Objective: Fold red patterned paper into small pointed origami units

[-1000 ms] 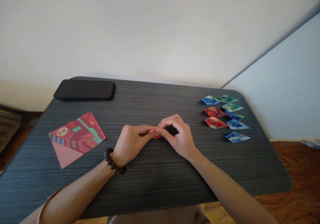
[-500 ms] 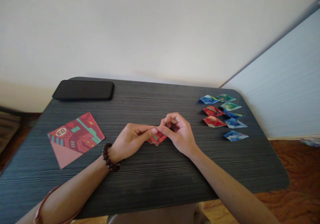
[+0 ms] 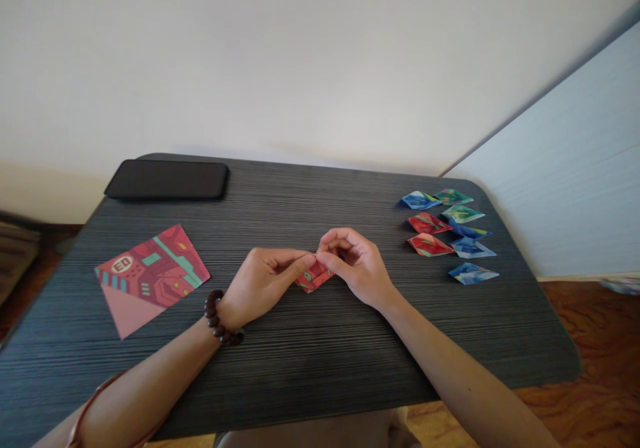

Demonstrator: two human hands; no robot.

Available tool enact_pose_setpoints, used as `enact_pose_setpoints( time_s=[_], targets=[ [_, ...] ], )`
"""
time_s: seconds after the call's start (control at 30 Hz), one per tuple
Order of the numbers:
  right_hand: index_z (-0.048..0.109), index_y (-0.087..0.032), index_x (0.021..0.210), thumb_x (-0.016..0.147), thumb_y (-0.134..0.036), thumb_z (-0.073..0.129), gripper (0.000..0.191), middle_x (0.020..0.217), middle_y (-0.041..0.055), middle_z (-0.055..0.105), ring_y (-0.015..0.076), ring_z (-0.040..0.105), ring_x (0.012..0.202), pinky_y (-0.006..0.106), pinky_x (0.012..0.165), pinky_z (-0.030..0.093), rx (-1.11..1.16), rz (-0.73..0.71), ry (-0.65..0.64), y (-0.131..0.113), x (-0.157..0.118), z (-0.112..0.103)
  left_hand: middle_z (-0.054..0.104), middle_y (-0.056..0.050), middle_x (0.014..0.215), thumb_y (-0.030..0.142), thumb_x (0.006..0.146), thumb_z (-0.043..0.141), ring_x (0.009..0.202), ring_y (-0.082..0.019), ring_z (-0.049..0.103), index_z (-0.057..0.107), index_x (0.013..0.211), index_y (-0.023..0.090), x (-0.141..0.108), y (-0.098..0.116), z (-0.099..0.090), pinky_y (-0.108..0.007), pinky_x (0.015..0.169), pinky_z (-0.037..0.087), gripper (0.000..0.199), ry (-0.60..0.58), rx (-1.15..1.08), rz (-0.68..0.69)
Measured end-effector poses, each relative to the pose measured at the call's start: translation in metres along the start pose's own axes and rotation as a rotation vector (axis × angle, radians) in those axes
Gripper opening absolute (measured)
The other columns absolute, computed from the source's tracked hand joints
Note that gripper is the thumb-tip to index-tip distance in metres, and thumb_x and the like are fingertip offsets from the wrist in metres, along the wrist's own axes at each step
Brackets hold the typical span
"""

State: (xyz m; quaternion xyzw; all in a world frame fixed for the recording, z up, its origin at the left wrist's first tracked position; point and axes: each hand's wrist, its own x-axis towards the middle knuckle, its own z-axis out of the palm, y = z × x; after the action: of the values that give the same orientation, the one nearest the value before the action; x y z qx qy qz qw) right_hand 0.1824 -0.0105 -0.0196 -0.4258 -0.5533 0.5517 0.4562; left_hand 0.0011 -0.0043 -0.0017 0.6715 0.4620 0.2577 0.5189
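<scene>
A small folded red paper with green marks is held between both hands above the middle of the table. My left hand pinches its upper left part between thumb and fingers. On the other side, my right hand is closed on the paper with thumb and index finger, the other fingers curled. The two thumb tips nearly meet at the paper's top edge, and the fingers hide part of the folds. A larger red patterned paper with one pink corner lies to the left.
A black flat case lies at the table's back left. Several folded paper pieces stand at the right, among them a red one and a blue one. Behind the dark table rises a wall.
My right fingers have curled in slightly and its thumb has shifted closer to the left thumb. The folded red paper has tilted a little between the hands.
</scene>
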Motion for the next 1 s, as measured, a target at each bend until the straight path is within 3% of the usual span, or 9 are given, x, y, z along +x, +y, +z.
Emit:
enact_pose_setpoints(
  time_s=[0.17, 0.27, 0.47, 0.8, 0.9, 1.0],
  targets=[
    [0.054, -0.020, 0.097, 0.079, -0.027, 0.062, 0.021, 0.079, -0.0002, 0.061, 0.0103, 0.055, 0.067, 0.027, 0.067, 0.045, -0.064, -0.058, 0.034, 0.002, -0.002, 0.002, 0.073, -0.001, 0.079, 0.038, 0.083, 0.054, 0.071, -0.015, 0.066, 0.071, 0.089, 0.017, 0.001, 0.002, 0.001, -0.022, 0.065, 0.051, 0.027, -0.006, -0.006, -0.042],
    [0.054, -0.020, 0.097, 0.076, -0.029, 0.066, 0.025, 0.083, 0.0005, 0.061, 0.0106, 0.054, 0.068, 0.026, 0.066, 0.045, -0.148, -0.093, 0.069, 0.000, -0.002, 0.002, 0.073, -0.001, 0.082, 0.036, 0.082, 0.057, 0.074, -0.016, 0.067, 0.071, 0.090, 0.017, 0.002, 0.004, -0.001, -0.021, 0.067, 0.051, 0.026, 0.074, -0.012, -0.052],
    [0.056, -0.019, 0.075, 0.083, -0.037, 0.056, 0.020, 0.066, -0.0017, 0.055, 0.0099, 0.050, 0.060, 0.024, 0.059, 0.042, -0.318, -0.055, 0.034, -0.003, -0.002, 0.001, 0.074, -0.001, 0.084, 0.037, 0.079, 0.060, 0.074, -0.017, 0.067, 0.071, 0.093, 0.016, 0.003, 0.007, -0.003, -0.022, 0.067, 0.053, 0.027, 0.172, -0.078, -0.082],
    [0.060, -0.018, 0.070, 0.077, -0.037, 0.065, 0.021, 0.065, -0.0016, 0.063, 0.0104, 0.056, 0.059, 0.023, 0.057, 0.045, -0.177, -0.020, 0.078, -0.003, 0.000, 0.001, 0.073, -0.005, 0.089, 0.037, 0.080, 0.060, 0.084, -0.019, 0.067, 0.068, 0.102, 0.014, 0.004, 0.005, -0.006, -0.028, 0.079, 0.053, 0.032, 0.072, -0.263, -0.147],
    [0.061, -0.018, 0.067, 0.077, -0.036, 0.065, 0.021, 0.060, -0.0026, 0.060, 0.0083, 0.052, 0.053, 0.021, 0.052, 0.042, -0.206, -0.017, 0.116, -0.004, 0.000, 0.000, 0.073, -0.004, 0.091, 0.036, 0.078, 0.063, 0.085, -0.019, 0.067, 0.063, 0.109, 0.016, 0.004, 0.003, -0.009, -0.028, 0.079, 0.053, 0.037, -0.007, -0.330, -0.173],
    [0.061, -0.017, 0.068, 0.078, -0.036, 0.063, 0.021, 0.057, -0.0034, 0.057, 0.0073, 0.048, 0.050, 0.021, 0.050, 0.040, -0.230, -0.035, 0.146, -0.004, 0.000, -0.001, 0.073, -0.004, 0.089, 0.034, 0.073, 0.068, 0.083, -0.019, 0.068, 0.066, 0.101, 0.017, 0.003, 0.001, -0.011, -0.027, 0.075, 0.054, 0.033, -0.079, -0.298, -0.212]
  ],
)
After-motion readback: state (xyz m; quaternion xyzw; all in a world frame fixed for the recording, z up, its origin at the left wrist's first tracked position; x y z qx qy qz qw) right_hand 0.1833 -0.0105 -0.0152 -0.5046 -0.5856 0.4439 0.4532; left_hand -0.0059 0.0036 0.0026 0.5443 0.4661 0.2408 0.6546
